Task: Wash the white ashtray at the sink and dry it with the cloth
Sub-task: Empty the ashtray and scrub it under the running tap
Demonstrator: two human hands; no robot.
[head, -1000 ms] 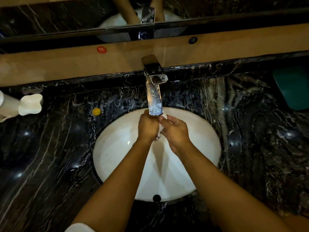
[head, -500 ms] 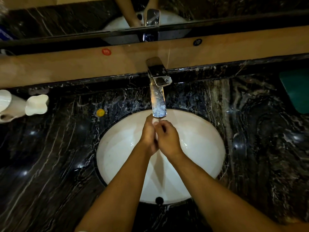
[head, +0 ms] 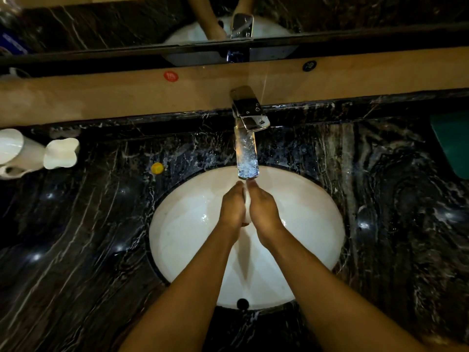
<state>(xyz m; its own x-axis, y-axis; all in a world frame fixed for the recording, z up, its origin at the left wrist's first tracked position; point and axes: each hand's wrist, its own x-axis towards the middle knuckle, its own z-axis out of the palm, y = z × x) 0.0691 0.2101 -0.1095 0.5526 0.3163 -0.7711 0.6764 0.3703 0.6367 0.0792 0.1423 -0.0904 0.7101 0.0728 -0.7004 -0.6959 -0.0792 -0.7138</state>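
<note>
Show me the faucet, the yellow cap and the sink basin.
faucet (head: 250, 115): head view, chrome handle top.
yellow cap (head: 157, 168): head view, its centre.
sink basin (head: 312, 224): head view, bare right inner wall.

Bathroom vanity: white oval sink set in black marble counter, chrome faucet w/ water running, mirror behind.

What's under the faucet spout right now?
Both hands, left hand and right hand, pressed together over the sink, below the faucet. A white sliver shows between them; the rest is covered.
</note>
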